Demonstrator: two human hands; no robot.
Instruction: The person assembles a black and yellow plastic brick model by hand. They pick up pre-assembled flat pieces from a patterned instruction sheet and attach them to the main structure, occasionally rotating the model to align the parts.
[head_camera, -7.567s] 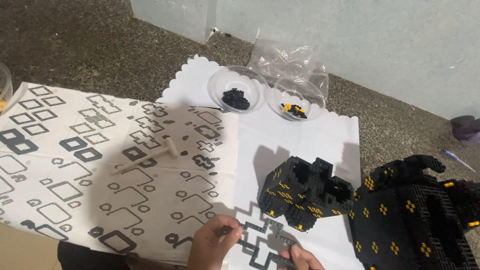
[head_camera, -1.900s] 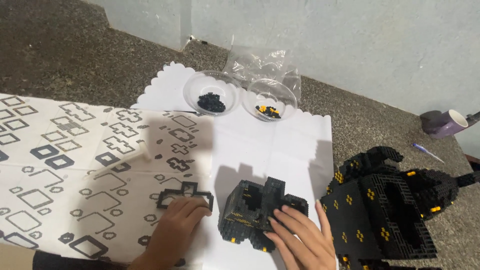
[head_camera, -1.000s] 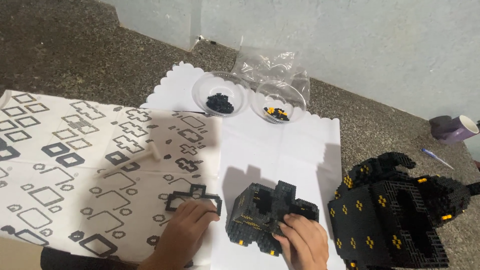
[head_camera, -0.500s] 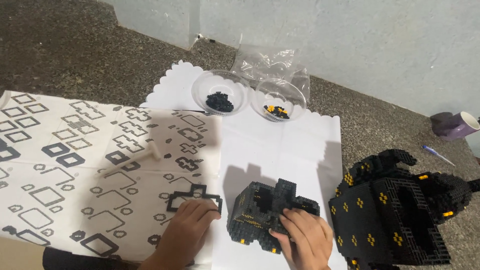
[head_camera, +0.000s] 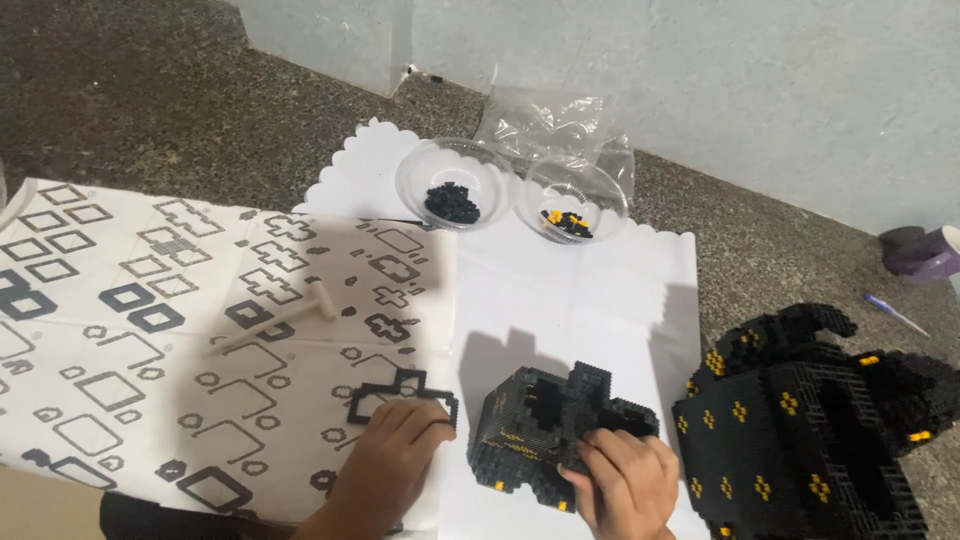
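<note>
Black brick block model (head_camera: 545, 430) sits under the curled right hand (head_camera: 625, 480) fingertips, gripped at its near edge, while the left hand (head_camera: 395, 455) rests flat, just leftward, on a black outline frame (head_camera: 400, 395).

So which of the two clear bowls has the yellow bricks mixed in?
The right-hand clear bowl, beside the crumpled plastic bag. It holds black and yellow pieces, whereas the left clear bowl holds only black ones.
</note>
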